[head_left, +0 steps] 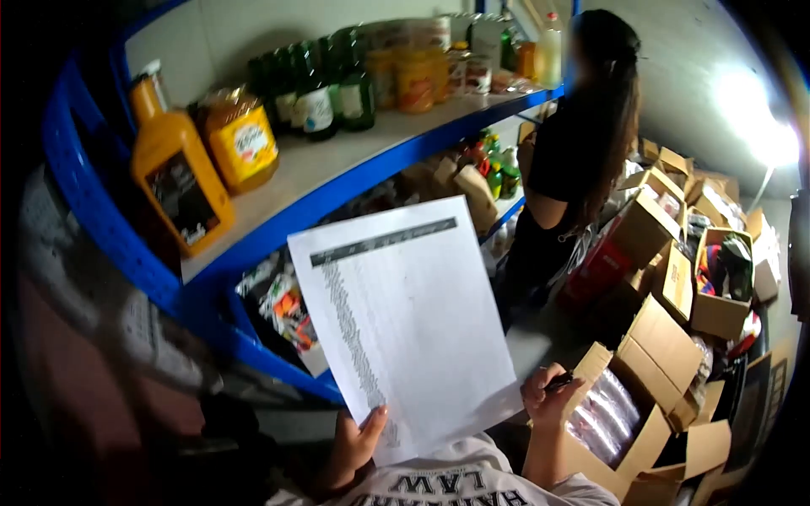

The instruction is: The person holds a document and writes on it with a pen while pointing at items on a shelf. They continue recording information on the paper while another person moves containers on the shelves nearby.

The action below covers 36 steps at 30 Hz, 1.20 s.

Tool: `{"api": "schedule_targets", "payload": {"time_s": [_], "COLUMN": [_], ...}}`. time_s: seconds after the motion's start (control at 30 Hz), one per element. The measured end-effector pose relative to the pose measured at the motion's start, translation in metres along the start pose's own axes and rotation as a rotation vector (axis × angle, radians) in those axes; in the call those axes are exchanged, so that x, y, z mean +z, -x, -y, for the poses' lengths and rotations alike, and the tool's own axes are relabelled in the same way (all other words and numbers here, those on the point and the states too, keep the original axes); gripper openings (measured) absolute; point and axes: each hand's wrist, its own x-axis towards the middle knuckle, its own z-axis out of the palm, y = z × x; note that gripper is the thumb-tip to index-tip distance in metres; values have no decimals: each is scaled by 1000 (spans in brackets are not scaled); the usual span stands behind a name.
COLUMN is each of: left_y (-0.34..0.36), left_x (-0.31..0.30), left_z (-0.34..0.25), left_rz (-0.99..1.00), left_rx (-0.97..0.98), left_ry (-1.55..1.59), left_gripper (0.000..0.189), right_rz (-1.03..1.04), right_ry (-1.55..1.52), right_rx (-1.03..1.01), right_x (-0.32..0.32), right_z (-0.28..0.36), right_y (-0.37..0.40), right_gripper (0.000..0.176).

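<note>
A printed sheet of paper is held up before my chest, with a dark header bar across its top and a column of small text down its left side. My left hand grips its lower left corner, thumb on the front. Beside the sheet's lower right edge, my right hand is closed around a black pen. The printed words are too blurred to read.
A blue-framed shelf carries a yellow bottle, a yellow-labelled jar and several green bottles. A person in black stands at its far end. Open cardboard boxes crowd the right side, one holding plastic-wrapped goods.
</note>
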Motion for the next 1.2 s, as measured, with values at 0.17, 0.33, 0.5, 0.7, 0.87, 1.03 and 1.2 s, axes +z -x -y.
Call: {"api": "schedule_targets", "payload": {"time_s": [0.17, 0.33, 0.5, 0.7, 0.87, 1.03, 1.2], "left_y": [-10, -14, -31, -37, -28, -18, -13], "left_x": [5, 7, 11, 29, 45, 56, 72], "left_z": [-3, 4, 47, 95, 137, 165, 142], "left_rz": [-14, -9, 5, -30, -4, -38, -12], "left_rx": [54, 45, 28, 97, -5, 79, -24], "left_ry": [-79, -57, -121, -221, -157, -193, -191], "left_gripper": [21, 23, 24, 32, 30, 28, 20], "right_rz": [-272, -493, -182, -113, 317, 302, 387], "right_ry": [679, 667, 196, 622, 404, 398, 432], "right_rx": [73, -552, -249, -265, 24, 146, 269], "right_x": [28, 9, -7, 14, 27, 17, 11], "right_z": [20, 22, 35, 19, 37, 33, 34], "right_y": [-2, -14, 5, -8, -3, 6, 15], "right_gripper": [38, 57, 62, 40, 98, 87, 59]}}
